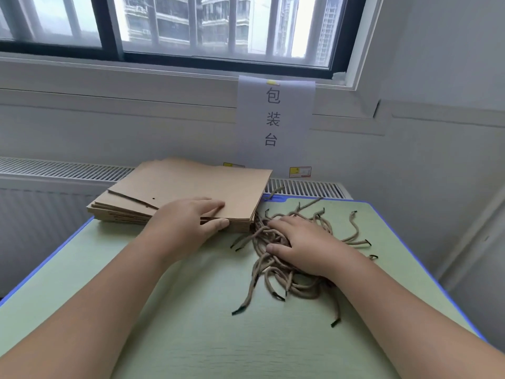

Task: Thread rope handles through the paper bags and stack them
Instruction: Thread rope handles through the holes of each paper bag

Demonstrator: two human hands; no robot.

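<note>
A stack of flat brown paper bags [191,184] lies at the far left of the green table [191,310]; the top bag shows small punched holes. My left hand [185,222] pinches the near right corner of the top bags, fingers on top and thumb against the stack's edge. To the right lies a tangled pile of tan rope handles [287,277] with black tips. My right hand [303,242] rests palm down on that pile, its fingers reaching into the ropes; whether they hold one is hidden.
The table has a blue edge [426,266] and stands against a white wall under a window. A white radiator [306,187] runs behind the table. A paper sign [274,119] hangs on the wall above the bags.
</note>
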